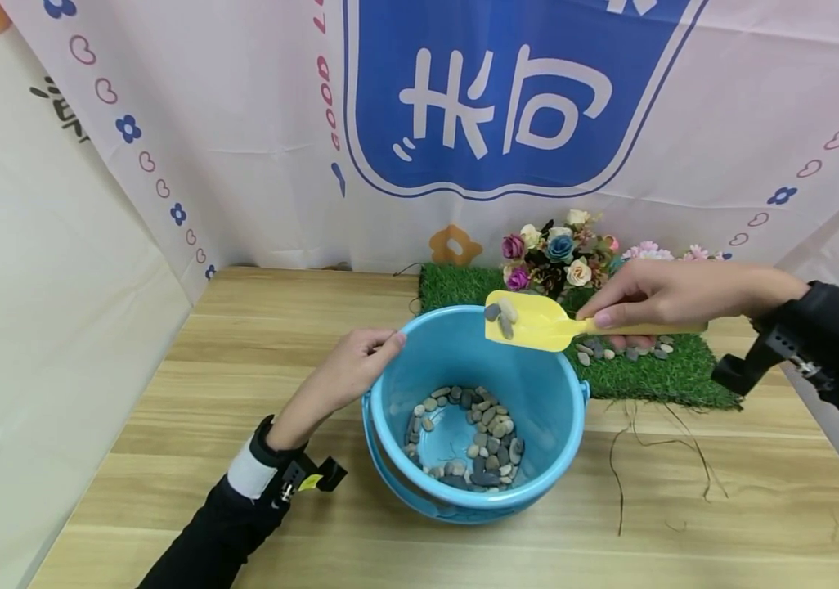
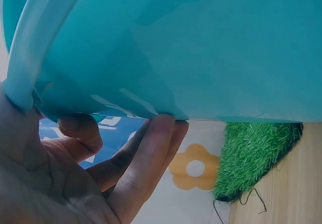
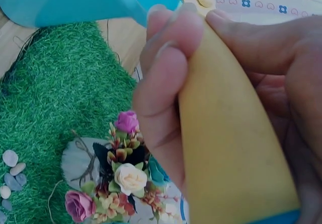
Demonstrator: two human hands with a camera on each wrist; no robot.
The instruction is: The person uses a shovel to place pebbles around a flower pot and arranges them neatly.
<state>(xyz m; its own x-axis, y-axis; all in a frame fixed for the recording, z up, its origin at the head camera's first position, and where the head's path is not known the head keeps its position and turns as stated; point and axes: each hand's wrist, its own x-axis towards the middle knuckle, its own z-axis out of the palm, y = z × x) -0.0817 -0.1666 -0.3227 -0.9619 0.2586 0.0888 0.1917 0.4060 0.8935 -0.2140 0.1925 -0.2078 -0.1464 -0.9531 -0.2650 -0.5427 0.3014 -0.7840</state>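
Observation:
My right hand (image 1: pixel 655 296) grips the handle of a yellow toy shovel (image 1: pixel 537 321), held level over the far right rim of a blue bucket (image 1: pixel 474 348). A few grey and cream pebbles (image 1: pixel 505 317) lie at the tip of its scoop. The right wrist view shows fingers and thumb wrapped round the yellow handle (image 3: pixel 226 133). At the bucket's left, my left hand (image 1: pixel 349 366) holds the rim, its fingers (image 2: pixel 151 153) against the outer wall in the left wrist view. Inside, many pebbles (image 1: pixel 493 442) ring the bottom, with some blue floor showing between them.
Behind the bucket lies a green artificial grass mat (image 1: pixel 692 376) with loose pebbles (image 1: pixel 587 352) on it. An arrangement of artificial flowers (image 1: pixel 559 249) stands at its back. Thin dark strands (image 1: pixel 620 483) lie on the wooden table (image 1: pixel 257 327), and a printed cloth (image 1: pixel 265 147) hangs behind.

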